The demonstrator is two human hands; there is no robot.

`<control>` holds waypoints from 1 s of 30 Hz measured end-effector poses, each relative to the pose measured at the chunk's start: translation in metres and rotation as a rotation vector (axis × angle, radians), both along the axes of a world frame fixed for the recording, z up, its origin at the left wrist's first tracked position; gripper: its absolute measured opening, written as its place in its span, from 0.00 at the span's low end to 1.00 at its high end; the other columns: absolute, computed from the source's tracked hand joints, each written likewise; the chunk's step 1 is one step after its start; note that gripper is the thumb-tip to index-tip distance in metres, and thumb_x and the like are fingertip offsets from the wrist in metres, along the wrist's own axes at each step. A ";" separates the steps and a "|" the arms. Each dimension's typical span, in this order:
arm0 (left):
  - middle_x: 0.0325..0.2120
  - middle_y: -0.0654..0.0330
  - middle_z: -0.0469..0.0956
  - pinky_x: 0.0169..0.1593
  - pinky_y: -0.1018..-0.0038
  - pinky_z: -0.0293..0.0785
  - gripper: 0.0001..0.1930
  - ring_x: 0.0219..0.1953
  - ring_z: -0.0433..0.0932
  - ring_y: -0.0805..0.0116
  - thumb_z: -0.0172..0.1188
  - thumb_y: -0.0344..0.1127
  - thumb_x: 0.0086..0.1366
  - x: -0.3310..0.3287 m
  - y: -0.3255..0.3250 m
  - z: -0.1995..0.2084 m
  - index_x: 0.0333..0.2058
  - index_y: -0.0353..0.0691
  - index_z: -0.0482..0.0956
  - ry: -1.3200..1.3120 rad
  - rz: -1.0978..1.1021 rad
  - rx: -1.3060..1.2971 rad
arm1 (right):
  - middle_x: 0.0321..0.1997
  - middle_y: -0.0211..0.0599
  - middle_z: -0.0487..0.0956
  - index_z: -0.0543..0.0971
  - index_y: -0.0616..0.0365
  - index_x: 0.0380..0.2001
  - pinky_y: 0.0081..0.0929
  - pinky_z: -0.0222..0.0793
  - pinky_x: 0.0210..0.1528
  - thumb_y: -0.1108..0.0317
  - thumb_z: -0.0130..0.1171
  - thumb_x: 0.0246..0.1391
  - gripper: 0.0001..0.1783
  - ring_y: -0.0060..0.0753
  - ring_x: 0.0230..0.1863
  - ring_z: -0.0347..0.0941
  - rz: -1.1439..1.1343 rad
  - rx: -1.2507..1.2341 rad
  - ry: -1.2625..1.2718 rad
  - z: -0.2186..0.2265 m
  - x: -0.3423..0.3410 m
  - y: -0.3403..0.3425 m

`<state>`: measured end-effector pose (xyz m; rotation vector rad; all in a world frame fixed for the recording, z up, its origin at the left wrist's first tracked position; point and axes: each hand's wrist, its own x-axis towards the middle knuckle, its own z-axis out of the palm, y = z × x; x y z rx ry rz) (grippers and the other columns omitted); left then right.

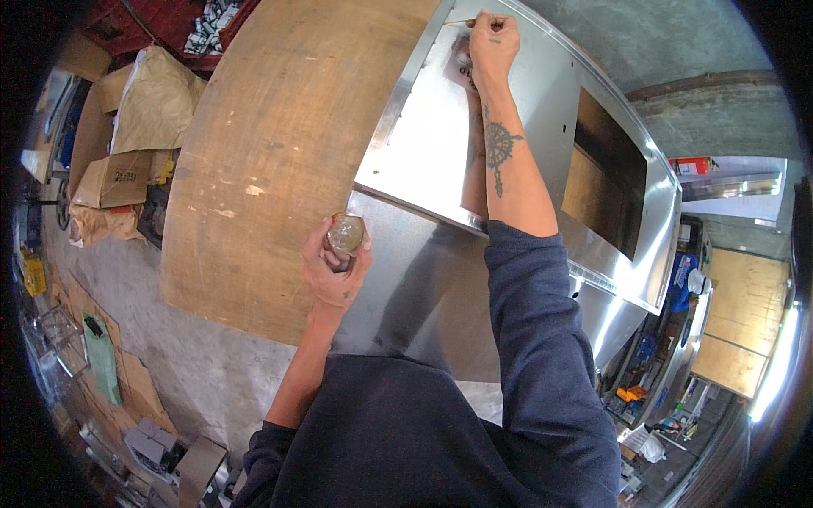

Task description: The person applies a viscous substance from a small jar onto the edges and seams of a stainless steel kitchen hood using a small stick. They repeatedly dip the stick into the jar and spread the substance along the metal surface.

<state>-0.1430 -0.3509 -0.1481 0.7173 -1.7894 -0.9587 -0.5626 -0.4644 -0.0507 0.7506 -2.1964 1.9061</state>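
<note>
Closed around a small rounded see-through container (pixel 345 234) with murky greenish-grey contents, my left hand (pixel 334 271) is above the wooden tabletop's right side, beside the metal edge. My right hand (pixel 494 46) reaches to the far end of a shiny sheet-metal panel (pixel 529 127) with raised edges. Its fingers pinch a thin stick-like tool (pixel 460 21) that points left toward the panel's far rim; whether its tip touches the metal I cannot tell. Just below that hand, a brownish square patch with dark marks (pixel 461 63) shows on the panel. A large rectangular opening (pixel 605 173) is cut in the panel's right part.
The wide wooden tabletop (pixel 254 152) lies under and left of the metalwork. Cardboard boxes (pixel 114 178) and brown paper (pixel 157 106) are heaped at the left. Cluttered tools and shelving (pixel 652 372) stand at the right, near a plywood sheet (pixel 741 317). A concrete wall (pixel 677 42) borders the far right.
</note>
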 end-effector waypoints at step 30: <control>0.55 0.47 0.81 0.43 0.72 0.80 0.40 0.44 0.84 0.62 0.79 0.31 0.62 -0.002 -0.004 0.024 0.68 0.36 0.67 -0.019 -0.027 -0.012 | 0.38 0.40 0.83 0.87 0.60 0.41 0.30 0.78 0.37 0.75 0.73 0.60 0.07 0.36 0.37 0.82 0.558 0.383 0.316 0.052 0.292 0.186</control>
